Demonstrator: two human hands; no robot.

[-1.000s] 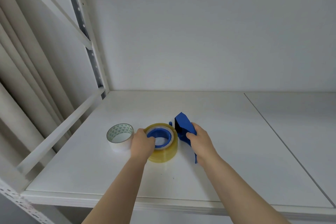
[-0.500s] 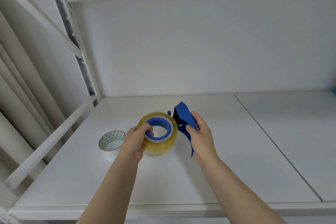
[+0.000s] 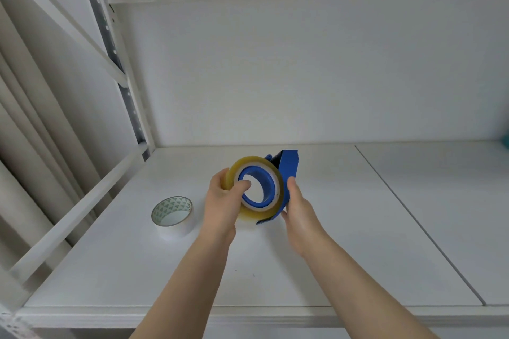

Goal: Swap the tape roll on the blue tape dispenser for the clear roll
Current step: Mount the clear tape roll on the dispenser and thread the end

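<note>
The blue tape dispenser (image 3: 289, 170) is lifted off the white shelf (image 3: 316, 270) and tilted on edge. A yellowish tape roll (image 3: 249, 213) sits on its blue hub. My left hand (image 3: 221, 202) grips that roll, thumb inside the hub opening and fingers around the outer rim. My right hand (image 3: 298, 210) holds the dispenser body from the right side. The clear roll (image 3: 172, 216), with a white core printed in green triangles, lies flat on the shelf to the left of my left hand, apart from it.
A white back wall closes the shelf behind. A slanted white rail (image 3: 82, 206) and a perforated upright (image 3: 121, 77) bound the left side. A seam (image 3: 413, 223) runs through the shelf surface on the right. The front edge (image 3: 248, 316) is near me.
Both hands have raised the dispenser with its yellowish roll off the shelf and tipped it upright. My left thumb has gone into the hub. The clear roll stayed put.
</note>
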